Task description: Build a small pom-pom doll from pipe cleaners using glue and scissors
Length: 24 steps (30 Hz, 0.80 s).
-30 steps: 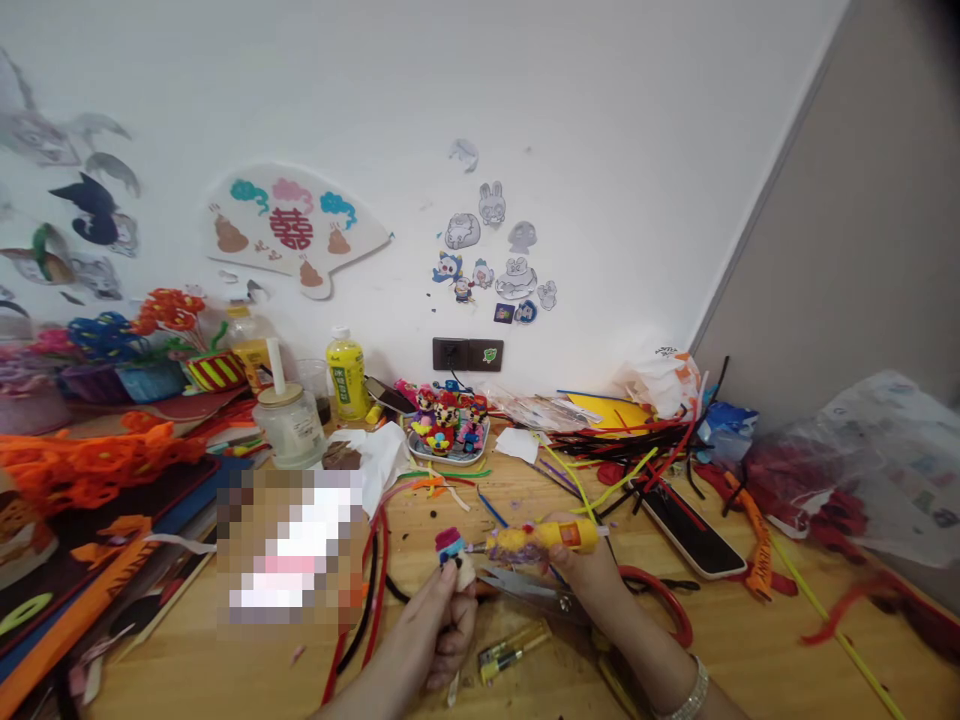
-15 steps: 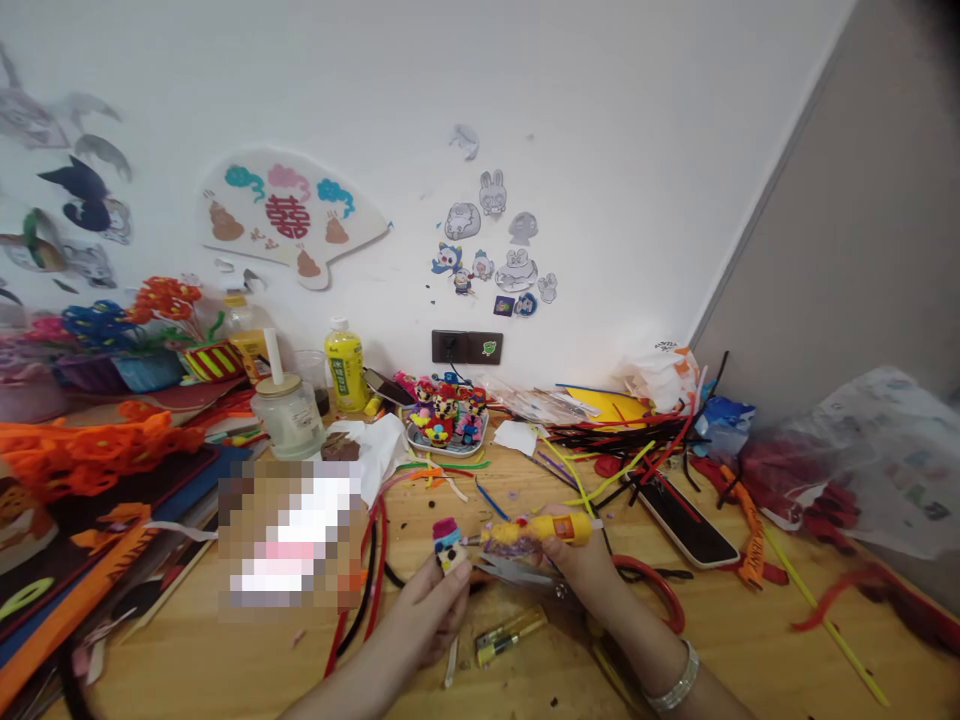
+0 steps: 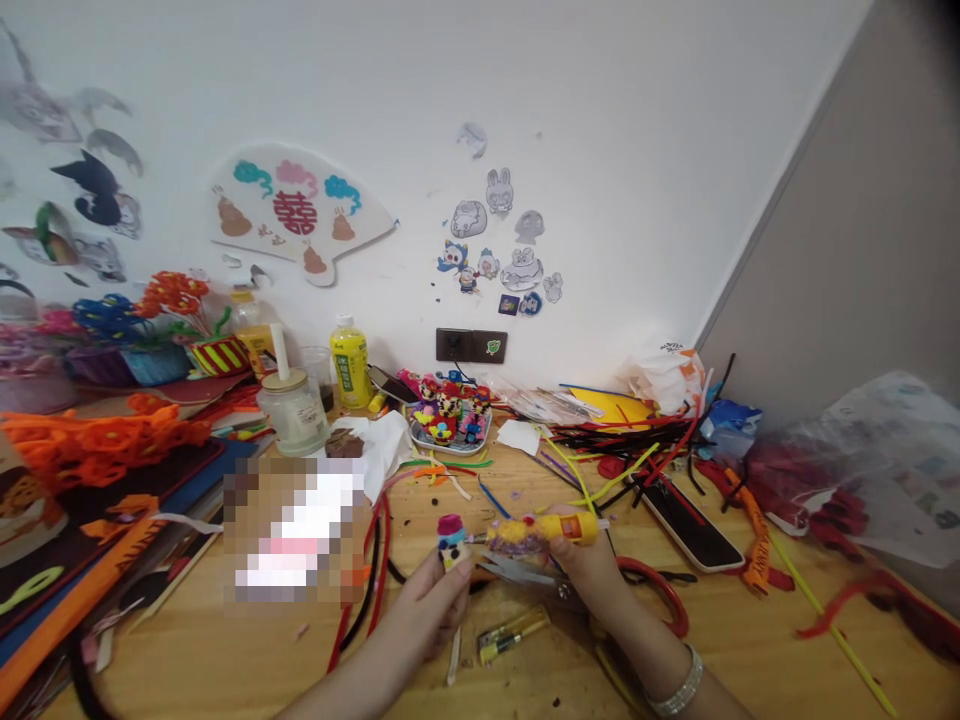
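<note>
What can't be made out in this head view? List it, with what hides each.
- Small figure: the lower part is hidden by the left hand; the face is too small to read.
- Glue gun: the grip is hidden by the right hand.
- Pixelated patch: whatever lies there is blurred out.
- Scissors: partly hidden under the right hand.

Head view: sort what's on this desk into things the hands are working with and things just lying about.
In use:
- left hand, pinching the small figure
- right hand, holding the glue gun, nozzle at the figure

Lying about:
- scissors
- lighter
- phone
- yellow bottle
- jar
- tray of figures
- pipe cleaners
</note>
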Available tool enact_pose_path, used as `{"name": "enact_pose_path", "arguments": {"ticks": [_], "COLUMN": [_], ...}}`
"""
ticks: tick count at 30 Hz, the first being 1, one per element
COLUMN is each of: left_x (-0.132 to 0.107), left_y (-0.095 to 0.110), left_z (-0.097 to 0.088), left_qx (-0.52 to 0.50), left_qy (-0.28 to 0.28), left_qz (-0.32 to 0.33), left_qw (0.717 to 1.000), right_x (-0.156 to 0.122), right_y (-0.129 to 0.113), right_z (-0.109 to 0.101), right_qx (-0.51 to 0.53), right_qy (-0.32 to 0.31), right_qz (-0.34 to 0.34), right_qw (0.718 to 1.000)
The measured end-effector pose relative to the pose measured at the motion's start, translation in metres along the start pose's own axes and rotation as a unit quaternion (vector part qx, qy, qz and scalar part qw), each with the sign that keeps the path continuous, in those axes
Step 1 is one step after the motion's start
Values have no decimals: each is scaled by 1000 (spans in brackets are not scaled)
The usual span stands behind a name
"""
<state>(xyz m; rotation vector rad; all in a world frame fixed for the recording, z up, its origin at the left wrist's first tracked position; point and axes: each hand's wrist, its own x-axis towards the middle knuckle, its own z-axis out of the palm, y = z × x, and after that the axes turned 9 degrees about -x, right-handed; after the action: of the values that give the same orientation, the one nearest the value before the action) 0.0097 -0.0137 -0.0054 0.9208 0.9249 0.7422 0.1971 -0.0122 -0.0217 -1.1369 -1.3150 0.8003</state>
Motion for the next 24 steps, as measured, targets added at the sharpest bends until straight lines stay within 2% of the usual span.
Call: {"name": "enact_pose_path", "arguments": {"ticks": [13, 17, 24], "left_x": [-4, -4, -4], "left_y": [4, 6, 6], "left_z": [3, 3, 4], "left_qx": [-3, -7, -13], "left_qy": [7, 11, 9], "left_qz": [-7, -12, -3], "left_qw": [1000, 1000, 1000], "right_x": [1, 1, 1], "right_y": [-1, -2, -2], "right_z": [-1, 0, -1], "right_qx": [-35, -32, -49], "right_qy": [7, 23, 10], "right_qz": [-28, -18, -16], "right_qw": [999, 999, 999]}}
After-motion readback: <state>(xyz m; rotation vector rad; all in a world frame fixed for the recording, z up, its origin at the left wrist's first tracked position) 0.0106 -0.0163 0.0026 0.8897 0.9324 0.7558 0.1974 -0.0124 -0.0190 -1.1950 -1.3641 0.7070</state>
